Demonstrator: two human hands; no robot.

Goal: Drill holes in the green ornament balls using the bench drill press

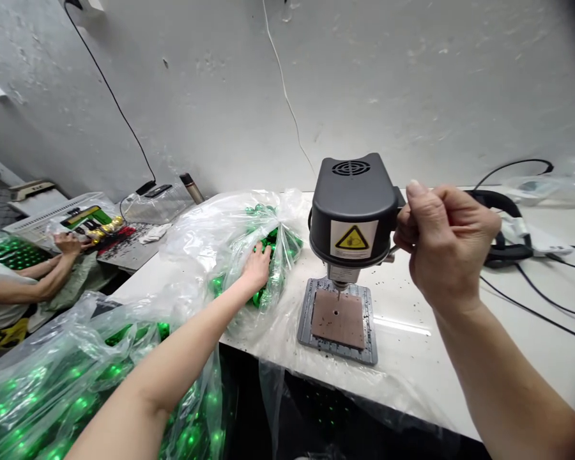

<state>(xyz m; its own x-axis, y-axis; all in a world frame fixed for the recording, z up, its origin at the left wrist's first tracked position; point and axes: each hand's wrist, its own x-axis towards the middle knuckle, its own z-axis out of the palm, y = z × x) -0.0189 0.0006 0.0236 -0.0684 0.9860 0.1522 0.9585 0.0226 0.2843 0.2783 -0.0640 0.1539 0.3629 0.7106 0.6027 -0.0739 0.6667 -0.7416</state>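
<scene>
My right hand [445, 246] is closed round the feed lever at the right side of a small black bench drill press [357, 204]; the fingers cover most of the lever. Beneath the chuck, a brown square board [338, 326] with a small hole lies on the grey metal base [371, 354], dark shavings scattered round it. To the left, my left hand [256, 267] reaches into a clear plastic bag [191, 233] of shiny green balls [261, 297]. Its fingers are stretched out and slightly apart on the balls, with the tips partly hidden.
Another large bag of green balls [76, 402] fills the lower left. Further left, a co-worker's hands [69, 245] are at a table with gold balls [108, 230] and red bits. Black headphones [508, 255] and cables lie at the right. A wall stands behind.
</scene>
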